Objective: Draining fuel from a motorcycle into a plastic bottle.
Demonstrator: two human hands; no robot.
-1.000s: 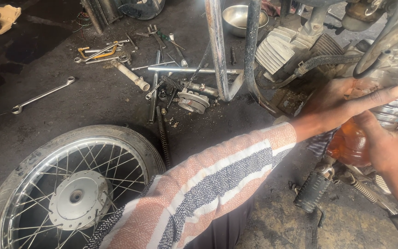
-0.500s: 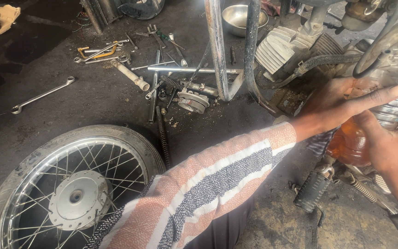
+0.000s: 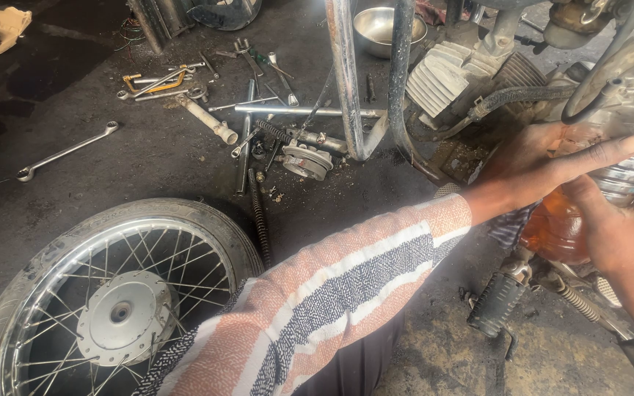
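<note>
My left arm in a striped sleeve reaches across to the right. My left hand (image 3: 544,158) lies on a clear ribbed plastic bottle (image 3: 629,172) with orange liquid (image 3: 552,227) in its lower part, index finger stretched along it. My right hand (image 3: 629,246) grips the same bottle from the near right side. The bottle is held tilted against a motorcycle's engine area (image 3: 471,73), and its mouth is hidden.
A spoked wheel with tyre (image 3: 111,293) lies on the dark floor at lower left. A long spanner (image 3: 64,152), scattered tools (image 3: 185,84), a coil spring (image 3: 258,213) and a steel bowl (image 3: 383,26) lie beyond. Frame tubes (image 3: 346,81) rise at centre; a footpeg (image 3: 497,301) sticks out below.
</note>
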